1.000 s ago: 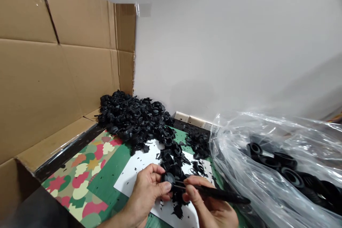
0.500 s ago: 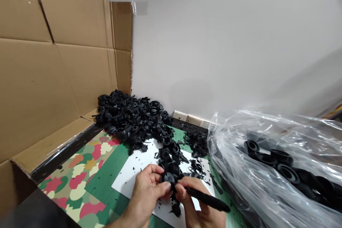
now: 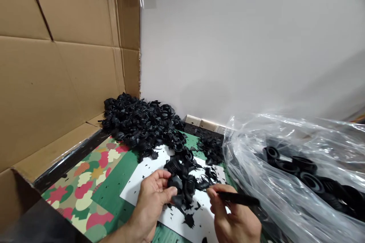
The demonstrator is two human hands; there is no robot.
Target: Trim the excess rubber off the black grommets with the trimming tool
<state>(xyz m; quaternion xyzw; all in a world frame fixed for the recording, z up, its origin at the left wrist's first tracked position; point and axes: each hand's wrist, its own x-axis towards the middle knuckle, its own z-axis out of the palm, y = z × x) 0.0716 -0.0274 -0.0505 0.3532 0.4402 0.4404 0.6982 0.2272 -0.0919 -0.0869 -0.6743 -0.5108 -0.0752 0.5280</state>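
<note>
Between the thumb and fingers of my left hand (image 3: 152,201) is a black rubber part (image 3: 175,188) with a rounded face, held over the white sheet (image 3: 137,178). My right hand (image 3: 232,212) grips a black pen-shaped tool (image 3: 239,198) whose handle points right; its tip is too small to make out. A gap separates the tool from the rubber part. Ribbed black rubber pieces (image 3: 188,184) lie right by my left fingertips, and thin black scraps (image 3: 188,220) are scattered over the sheet below.
A large heap of black rubber pieces (image 3: 142,121) rests against the cardboard wall (image 3: 82,72). Smaller scraps (image 3: 212,148) are piled at the back. To the right, a clear plastic bag (image 3: 245,159) holds several black ribbed parts (image 3: 310,182). Patterned paper (image 3: 85,190) covers the left.
My right hand has moved right with the tool, away from the rubber part. My left hand has shifted slightly left, still holding the part. The view has shifted slightly.
</note>
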